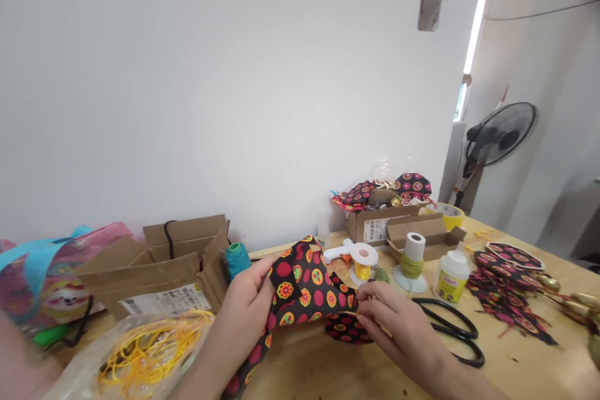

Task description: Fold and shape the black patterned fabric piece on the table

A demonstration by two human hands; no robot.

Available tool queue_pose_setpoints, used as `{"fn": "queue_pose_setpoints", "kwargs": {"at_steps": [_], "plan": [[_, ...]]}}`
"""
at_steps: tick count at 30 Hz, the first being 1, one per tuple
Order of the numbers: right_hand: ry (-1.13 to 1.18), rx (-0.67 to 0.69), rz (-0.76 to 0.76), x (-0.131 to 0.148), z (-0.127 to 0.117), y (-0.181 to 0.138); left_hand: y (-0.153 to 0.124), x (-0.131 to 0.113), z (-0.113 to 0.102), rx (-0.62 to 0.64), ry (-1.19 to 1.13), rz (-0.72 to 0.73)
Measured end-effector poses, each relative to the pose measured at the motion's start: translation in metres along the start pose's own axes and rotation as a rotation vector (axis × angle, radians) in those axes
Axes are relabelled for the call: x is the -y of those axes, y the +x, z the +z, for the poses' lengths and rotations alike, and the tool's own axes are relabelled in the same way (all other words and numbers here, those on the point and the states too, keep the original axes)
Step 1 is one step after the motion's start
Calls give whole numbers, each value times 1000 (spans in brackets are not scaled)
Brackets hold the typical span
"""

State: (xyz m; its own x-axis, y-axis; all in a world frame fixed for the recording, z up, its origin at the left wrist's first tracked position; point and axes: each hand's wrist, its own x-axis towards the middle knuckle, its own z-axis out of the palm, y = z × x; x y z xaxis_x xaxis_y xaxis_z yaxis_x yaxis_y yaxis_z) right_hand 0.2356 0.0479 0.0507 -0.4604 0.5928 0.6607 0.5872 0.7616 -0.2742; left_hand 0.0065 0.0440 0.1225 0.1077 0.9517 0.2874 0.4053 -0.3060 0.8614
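Wooden table (328, 375) — both hands, left (246, 312) and right (398, 325), pinch patterned fabric (304, 287); lengthwise left-right.

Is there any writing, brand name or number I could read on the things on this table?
None can be read.
Glue bottle: yellow label, print too blurred.
Flattened cardboard box: white shipping label, too small.
Open cardboard box: white barcode label, too small.

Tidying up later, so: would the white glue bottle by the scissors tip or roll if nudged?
The glue bottle stands upright on a wide base, so it probably slides rather than tips. If it falls, its round body would likely roll toward the scissors.
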Motion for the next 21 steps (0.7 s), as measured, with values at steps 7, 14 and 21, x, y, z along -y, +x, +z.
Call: {"fn": "queue_pose_setpoints", "kwargs": {"at_steps": [7,14,21], "plan": [[177,34,189,-1,3,-14,2,29,11,-30,-458,-383],[255,280,453,-5,-17,-19,0,60,15,-78,-532,-529],[826,387,628,6,6,3,-13,68,21,-49,-698,-604]]}}
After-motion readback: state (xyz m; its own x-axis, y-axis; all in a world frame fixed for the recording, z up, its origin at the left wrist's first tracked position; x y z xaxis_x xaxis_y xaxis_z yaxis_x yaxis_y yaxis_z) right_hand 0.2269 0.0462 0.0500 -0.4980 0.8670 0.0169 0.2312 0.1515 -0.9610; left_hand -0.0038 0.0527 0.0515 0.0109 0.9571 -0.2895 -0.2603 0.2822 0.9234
